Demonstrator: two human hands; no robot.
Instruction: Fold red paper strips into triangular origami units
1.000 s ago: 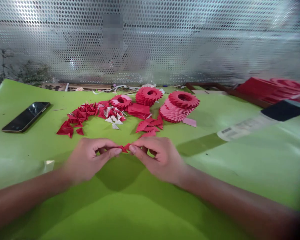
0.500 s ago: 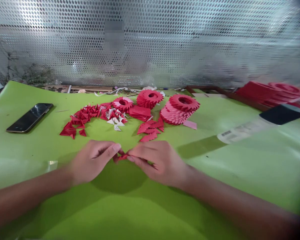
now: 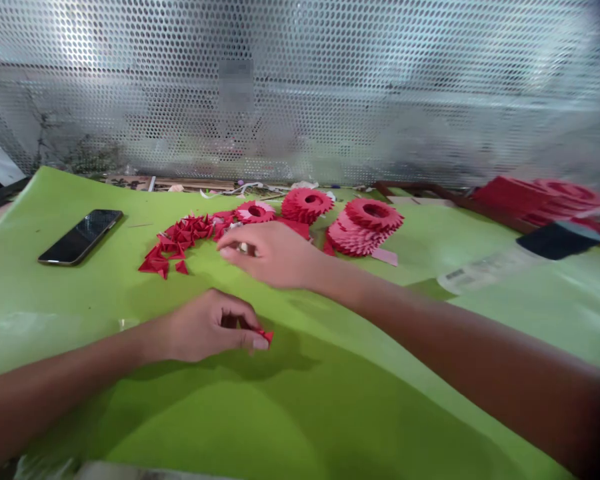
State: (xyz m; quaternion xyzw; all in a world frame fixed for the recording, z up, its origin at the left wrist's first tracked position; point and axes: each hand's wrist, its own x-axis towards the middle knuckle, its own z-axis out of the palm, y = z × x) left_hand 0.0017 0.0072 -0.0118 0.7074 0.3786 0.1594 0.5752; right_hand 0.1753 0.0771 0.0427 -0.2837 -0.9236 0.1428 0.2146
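Near the middle of the green table, my left hand pinches a small red folded paper piece between thumb and fingertips. My right hand reaches across to the far pieces, its thumb and finger drawn together beside the white folded pieces. Whether something is in that pinch I cannot make out. Left of its fingertips lies a loose pile of red folded paper triangles. Behind the hand stand a red and pink paper ring, a red ring and a taller pink and red one.
A phone lies on the left of the green table sheet. At the right is a clear plastic sleeve with a black end, and behind it red paper work. A perforated metal screen closes off the back.
My right hand has let go of the red piece and moved forward and left to the paper pieces. My left hand keeps the piece and sits slightly lower and to the right.
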